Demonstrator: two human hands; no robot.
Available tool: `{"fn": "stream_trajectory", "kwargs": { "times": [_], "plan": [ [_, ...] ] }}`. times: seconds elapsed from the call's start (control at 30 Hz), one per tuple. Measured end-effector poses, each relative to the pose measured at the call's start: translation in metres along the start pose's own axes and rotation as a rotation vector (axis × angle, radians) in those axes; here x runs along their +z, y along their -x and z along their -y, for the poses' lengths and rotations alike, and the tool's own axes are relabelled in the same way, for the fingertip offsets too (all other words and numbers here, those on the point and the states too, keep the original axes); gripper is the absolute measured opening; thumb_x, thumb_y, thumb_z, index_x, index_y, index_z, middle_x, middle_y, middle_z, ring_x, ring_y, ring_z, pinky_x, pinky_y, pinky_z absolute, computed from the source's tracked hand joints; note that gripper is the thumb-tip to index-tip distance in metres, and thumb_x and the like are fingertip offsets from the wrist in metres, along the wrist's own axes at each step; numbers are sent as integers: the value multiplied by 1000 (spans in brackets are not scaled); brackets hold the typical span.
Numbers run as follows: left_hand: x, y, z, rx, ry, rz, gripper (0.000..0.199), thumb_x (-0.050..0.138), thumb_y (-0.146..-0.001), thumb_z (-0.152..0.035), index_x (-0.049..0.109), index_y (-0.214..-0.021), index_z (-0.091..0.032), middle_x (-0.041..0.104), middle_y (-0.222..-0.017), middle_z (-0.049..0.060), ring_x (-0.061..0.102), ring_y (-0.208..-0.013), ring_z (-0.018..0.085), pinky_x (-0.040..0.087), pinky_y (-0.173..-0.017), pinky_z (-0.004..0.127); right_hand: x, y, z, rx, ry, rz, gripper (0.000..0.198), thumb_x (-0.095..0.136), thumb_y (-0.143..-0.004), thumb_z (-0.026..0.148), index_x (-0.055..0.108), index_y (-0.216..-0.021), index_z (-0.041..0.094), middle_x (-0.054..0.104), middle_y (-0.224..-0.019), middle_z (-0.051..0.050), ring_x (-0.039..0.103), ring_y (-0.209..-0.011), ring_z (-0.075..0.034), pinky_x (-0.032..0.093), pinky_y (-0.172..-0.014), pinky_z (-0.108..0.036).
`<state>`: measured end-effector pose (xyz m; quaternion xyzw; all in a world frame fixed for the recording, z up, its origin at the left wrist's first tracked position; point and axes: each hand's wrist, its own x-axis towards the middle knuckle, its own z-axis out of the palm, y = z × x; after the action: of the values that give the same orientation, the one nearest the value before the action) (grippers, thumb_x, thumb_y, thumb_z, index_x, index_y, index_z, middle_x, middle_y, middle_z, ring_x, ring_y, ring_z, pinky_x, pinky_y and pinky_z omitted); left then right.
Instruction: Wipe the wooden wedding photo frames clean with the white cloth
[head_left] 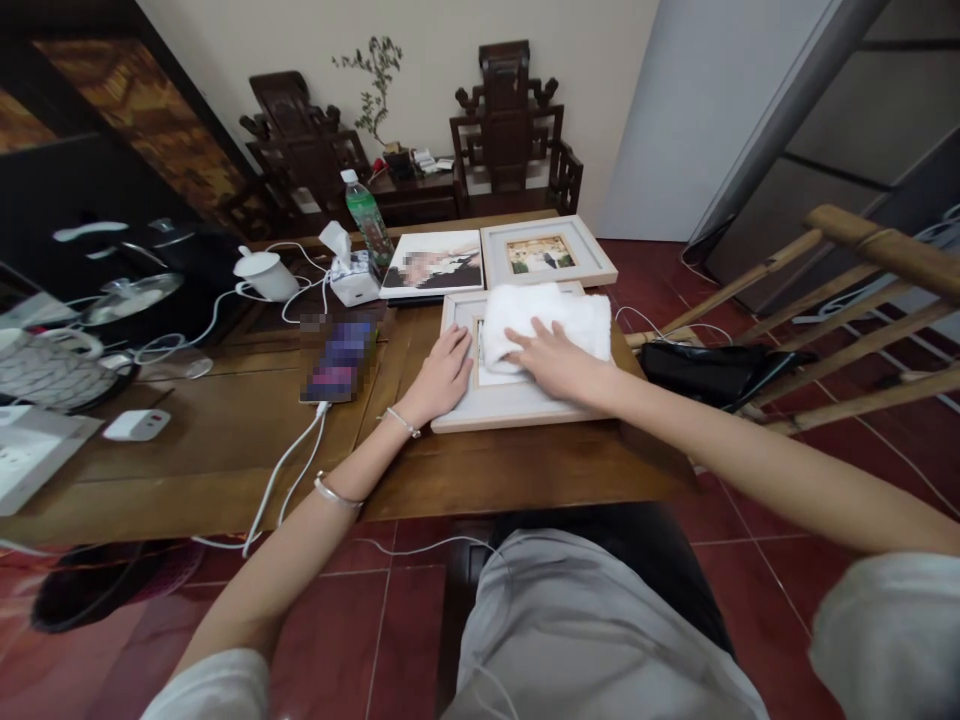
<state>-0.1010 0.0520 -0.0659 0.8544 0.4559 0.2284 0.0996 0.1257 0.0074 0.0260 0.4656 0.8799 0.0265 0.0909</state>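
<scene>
Table [450, 475], two picture frames lying flat toward its right end, one behind the other. Near frame [517, 408] is the one in hand, close to the table's front edge. White cloth [586, 318] lies on it, folded or bunched, hiding most of the middle and right of its face.

Right hand [555, 360]: spread out, palm down, fingers laid over the cloth; pressing rather than gripping, by the look of it. Left hand [448, 372]: flat, fingers extended, resting on the frame's left border and grasping nothing. Reads as a steadying hold.

Progress: judged to be partway through wiping the near frame. Left border and front border are uncovered; a strip of the inner edge shows just left of the cloth. What lies beneath cannot be checked, nor can any dust or smear be made out at this range.

Far frame [592, 260]: neither hand on it, its photo [540, 254] in plain view. Beside it on the left, a picture panel [435, 262], also untouched. Whether either has been wiped cannot be told. If both belong to the job, they may be finished or waiting. On the near frame, the covered area looks like the unfinished part.
</scene>
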Motion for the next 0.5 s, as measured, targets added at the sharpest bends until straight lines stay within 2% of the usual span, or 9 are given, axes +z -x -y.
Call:
{"fn": "stream_trajectory", "kwargs": {
  "times": [0.1,0.17,0.27,0.37,0.5],
  "plan": [
    [-1,0,-3,-23,15,15,54,36,-102,-32,48,-149,-8,43,-160,21,29,-155,35,28,-125,59,-17,46,21,-98,-79,122,71,46,-82,-7,62,-143,25,44,-161,-14,47,-140,-46,47,-104,-62],
    [-2,1,-5,-39,28,24,55,36,-102,-32,47,-150,-8,41,-161,21,28,-155,35,27,-126,59,-27,72,31,-177,-154,143,66,45,-82,-8,67,-137,21,51,-156,-15,53,-136,-41,49,-104,-56],
    [-4,0,-7,-60,85,28,57,37,-103,-38,48,-149,-7,41,-162,21,27,-157,33,22,-129,54,-32,90,44,-276,-200,131,59,45,-83,-7,70,-131,18,51,-156,-15,51,-138,-42,49,-106,-58],
    [-4,-3,-5,-134,247,2,61,29,-106,-49,50,-150,-12,43,-162,15,26,-157,28,15,-131,48,-26,76,53,-241,-175,93,62,44,-85,-6,66,-136,20,42,-163,-14,40,-146,-47,44,-108,-67],
    [-1,-7,0,-247,558,-52,72,13,-106,-62,43,-156,-20,32,-169,10,23,-158,26,14,-130,46,-12,24,50,-119,-128,82,70,40,-86,-8,59,-145,23,34,-168,-11,29,-152,-46,38,-112,-70]
  ]
}}
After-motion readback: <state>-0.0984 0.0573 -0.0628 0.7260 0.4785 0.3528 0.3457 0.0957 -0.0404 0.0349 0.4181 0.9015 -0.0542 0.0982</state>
